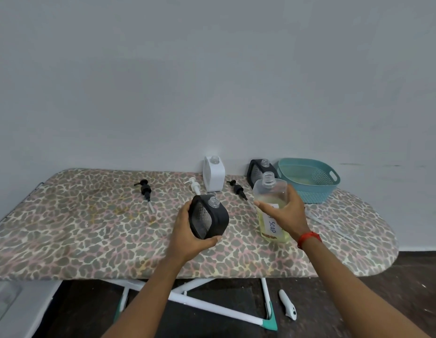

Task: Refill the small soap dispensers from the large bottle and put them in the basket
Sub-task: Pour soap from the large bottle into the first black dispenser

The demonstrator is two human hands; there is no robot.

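the held dispenser [208, 219] is in the left hand [187, 237] at the middle of the ironing board [65, 240]. at its 3 o'clock is the large bottle [270, 206], gripped by the right hand [285, 213]. at 12 o'clock a second dispenser [213, 175] stands by the wall. at 1 o'clock a third dispenser [258, 173] stands behind the bottle, with the basket [309, 179] just beside it at 2 o'clock. the first pump [145, 189] lies at 10 o'clock, the second pump [193, 186] at 11 and the third pump [237, 189] between the rear dispensers.

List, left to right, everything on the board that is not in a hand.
Black pump → white pump → white dispenser → second black pump → rear black dispenser → basket.
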